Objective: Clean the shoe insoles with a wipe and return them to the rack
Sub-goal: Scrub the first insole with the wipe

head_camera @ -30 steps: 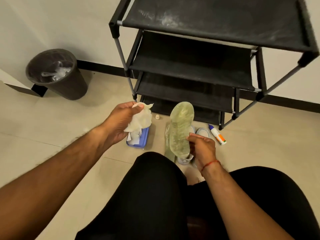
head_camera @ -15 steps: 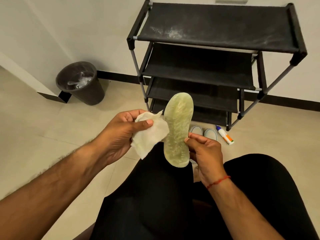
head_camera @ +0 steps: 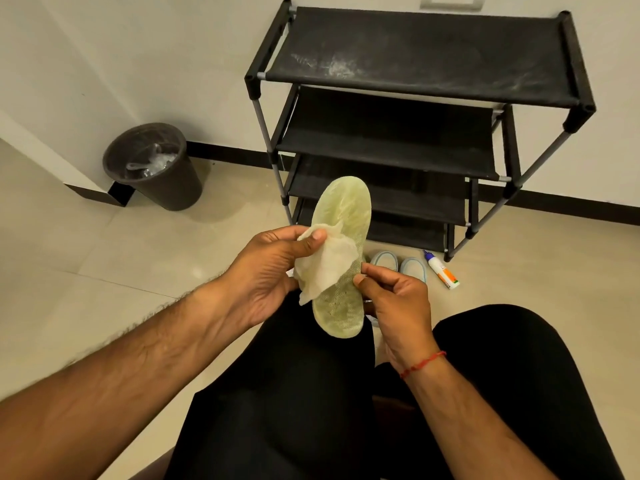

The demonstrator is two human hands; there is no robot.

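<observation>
A pale green shoe insole stands upright over my knees, toe end pointing at the rack. My right hand pinches its right edge near the heel. My left hand grips a crumpled white wipe, which lies against the middle of the insole. The black four-shelf shoe rack stands against the wall ahead, with nothing on the shelves that show.
A dark bin with plastic inside sits in the left corner. Two light blue shoes and a white tube with an orange label lie on the tiled floor at the rack's foot. My black-trousered legs fill the foreground.
The insole was lifted off the floor area and raised in front of the rack. My left hand brought the wipe from the left onto the insole's middle. The wipes pack dropped out of view.
</observation>
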